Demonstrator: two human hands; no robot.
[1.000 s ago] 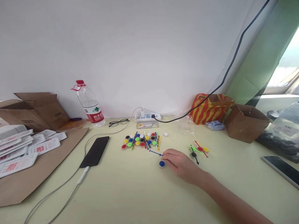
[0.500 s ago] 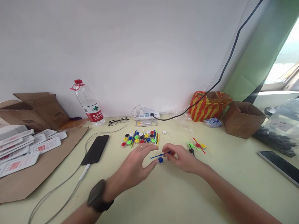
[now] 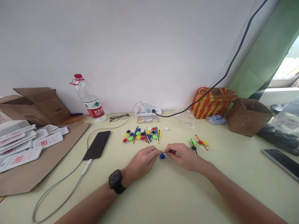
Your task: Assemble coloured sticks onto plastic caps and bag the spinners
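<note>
A blue plastic arrow pointer [image 3: 166, 152] lies level between my two hands. The fingertips of my left hand [image 3: 143, 161] are pinched at its left end, and my right hand [image 3: 184, 156] grips its right end, which is partly hidden by the fingers. Just below the arrow, a round blue disc [image 3: 162, 156] with a clear base sits on the table. Beyond my left hand is a cluster of coloured discs [image 3: 138, 137] with thin coloured arrows [image 3: 159, 137] lying on and beside them. Right of my right hand are several discs with arrows across them, one red [image 3: 201, 142].
A black phone [image 3: 97, 145] with a cable lies to the left, and another phone [image 3: 281, 161] at the right. Glasses [image 3: 119, 117], a power strip [image 3: 149, 112] and a water bottle [image 3: 93, 105] stand along the wall. A white disc [image 3: 166, 128] rests behind my hands.
My left hand has moved right and closed its fingertips on the left end of the blue arrow. My right hand still holds the other end, near the blue disc.
</note>
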